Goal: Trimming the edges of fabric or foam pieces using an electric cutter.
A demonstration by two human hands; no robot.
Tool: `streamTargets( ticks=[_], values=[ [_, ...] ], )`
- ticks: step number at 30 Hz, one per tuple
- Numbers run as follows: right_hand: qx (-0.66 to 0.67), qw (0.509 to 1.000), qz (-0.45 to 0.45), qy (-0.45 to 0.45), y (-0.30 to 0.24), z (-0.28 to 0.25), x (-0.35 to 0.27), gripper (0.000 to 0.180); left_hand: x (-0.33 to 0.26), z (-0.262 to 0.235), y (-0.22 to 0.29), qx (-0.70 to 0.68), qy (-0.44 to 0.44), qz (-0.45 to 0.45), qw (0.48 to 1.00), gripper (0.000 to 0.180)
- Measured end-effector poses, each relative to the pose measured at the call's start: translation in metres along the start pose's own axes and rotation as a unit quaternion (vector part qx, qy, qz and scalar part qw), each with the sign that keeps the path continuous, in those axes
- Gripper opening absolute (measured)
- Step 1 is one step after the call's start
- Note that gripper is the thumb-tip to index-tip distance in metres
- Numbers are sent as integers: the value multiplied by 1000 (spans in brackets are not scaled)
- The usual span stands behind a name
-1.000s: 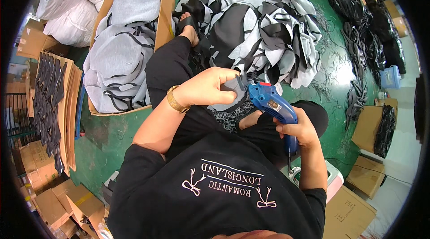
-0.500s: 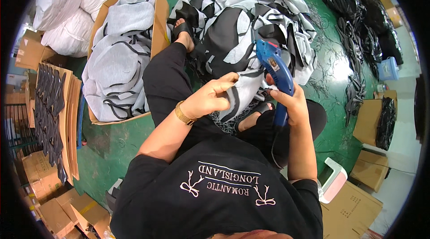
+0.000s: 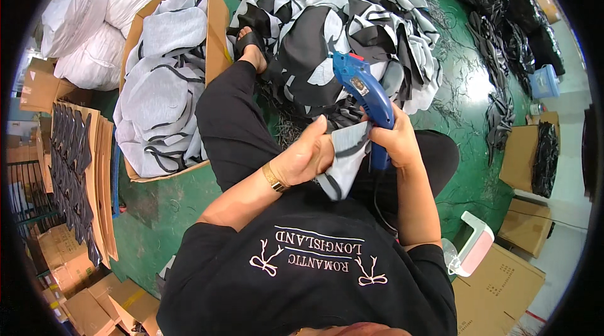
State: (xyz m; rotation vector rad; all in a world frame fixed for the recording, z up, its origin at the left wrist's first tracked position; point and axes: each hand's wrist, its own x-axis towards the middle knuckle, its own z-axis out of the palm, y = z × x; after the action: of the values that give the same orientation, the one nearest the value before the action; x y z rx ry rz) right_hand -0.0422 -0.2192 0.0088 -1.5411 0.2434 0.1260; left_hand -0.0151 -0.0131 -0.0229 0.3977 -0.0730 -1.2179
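Note:
My left hand pinches a grey fabric piece with a dark trim in front of my chest. Beside it, my right hand grips a blue hand-held electric cutter, its nose pointing up and away from me, its cord running down past my lap. The fabric's right edge lies against my right hand. A gold bracelet is on my left wrist. I sit on the green floor with my legs in black trousers stretched forward.
A heap of black, grey and white fabric pieces lies ahead of my feet. A cardboard box of grey pieces stands at the left, white sacks behind it. Cardboard boxes and dark bundles stand at the right, a white-and-pink plastic stool nearby.
My right hand has raised the blue cutter from low beside my knee to upright beside the fabric. My left hand has kept hold of the grey piece and drawn it closer.

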Motion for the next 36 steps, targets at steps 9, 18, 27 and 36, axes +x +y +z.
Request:
streamTargets(
  ticks=[9,18,27,36],
  values=[
    [-27,997,-21,62,-8,4,-10,37,9,19,11,52,129,133,981,21],
    [36,999,36,2,-9,-10,-52,36,7,5,28,67,245,259,932,18],
    [18,991,129,-27,-4,-5,-73,38,10,9,29,117,259,341,896,23],
    [48,989,136,-26,-5,-3,-71,37,8,11,28,153,250,355,888,25]
  ],
)
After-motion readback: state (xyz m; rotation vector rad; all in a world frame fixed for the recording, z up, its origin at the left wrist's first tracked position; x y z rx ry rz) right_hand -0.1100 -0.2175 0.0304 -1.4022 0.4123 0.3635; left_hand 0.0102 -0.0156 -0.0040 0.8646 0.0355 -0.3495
